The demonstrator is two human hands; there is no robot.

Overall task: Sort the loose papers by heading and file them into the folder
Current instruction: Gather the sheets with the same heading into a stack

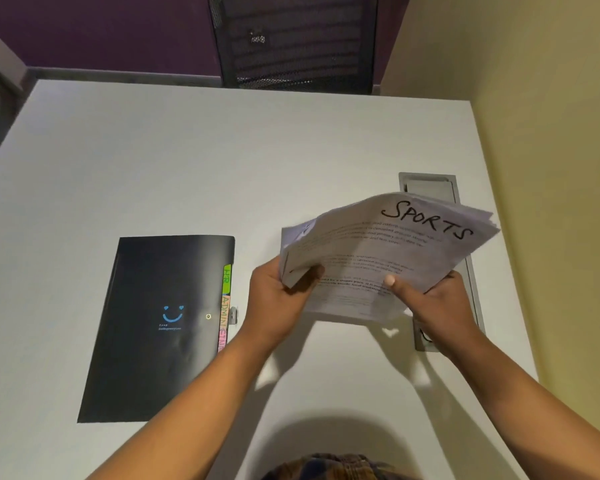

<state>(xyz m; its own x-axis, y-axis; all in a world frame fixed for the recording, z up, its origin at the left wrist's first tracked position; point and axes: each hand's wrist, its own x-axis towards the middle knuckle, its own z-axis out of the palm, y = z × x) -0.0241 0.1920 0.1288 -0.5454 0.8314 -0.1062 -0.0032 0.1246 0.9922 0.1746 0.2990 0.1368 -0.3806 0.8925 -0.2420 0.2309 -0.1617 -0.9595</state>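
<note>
Left hand [278, 289] curled round the near left corner of the paper stack [378, 251], right hand [433, 299] pinching its near right edge, thumb on top; stack held above the white table [222, 161], top sheet headed "SPORTS"; black folder [163, 323] — closed, coloured index tabs [225, 306] at its right edge — flat on the table, left of the stack and apart from it; grey cable hatch [430, 185] partly behind the papers

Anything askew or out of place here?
Only the stack of papers, held by the left hand and right hand, looks untidy: sheets fanned and uneven at the far edge. The folder lies closed, flat.
</note>
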